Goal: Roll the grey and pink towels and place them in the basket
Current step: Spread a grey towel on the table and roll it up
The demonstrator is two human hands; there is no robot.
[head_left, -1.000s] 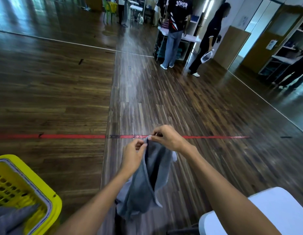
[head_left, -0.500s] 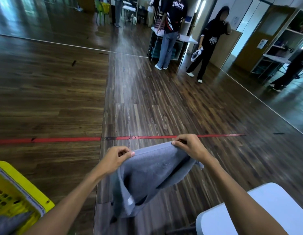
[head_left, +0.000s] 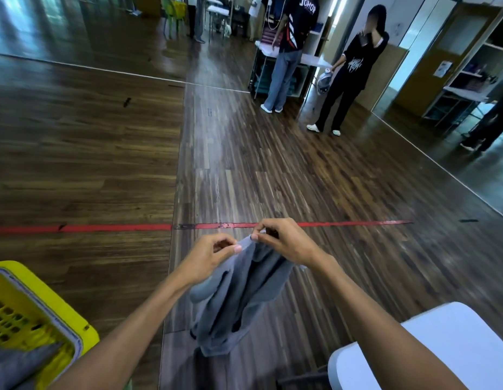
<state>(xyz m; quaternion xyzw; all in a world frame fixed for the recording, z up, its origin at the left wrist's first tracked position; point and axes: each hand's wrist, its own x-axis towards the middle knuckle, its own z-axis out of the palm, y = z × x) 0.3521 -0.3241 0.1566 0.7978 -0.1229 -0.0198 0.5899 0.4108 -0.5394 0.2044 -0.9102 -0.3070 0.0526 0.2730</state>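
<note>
Both hands, the left hand (head_left: 209,256) and right hand (head_left: 284,243), now pinch together the top corners of the soft grey cloth towel (head_left: 239,299), spread wide a moment ago, so it hangs folded at 6 o'clock, not yet rolled.

hands (head_left: 246,249) together again, grey towel (head_left: 239,299) bunched

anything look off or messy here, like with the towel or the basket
Nothing damaged or spilled. The grey towel hangs bunched and unrolled, its top edge pinched by the left hand and right hand. Grey cloth lies loosely in the yellow basket, seemingly unrolled.
</note>
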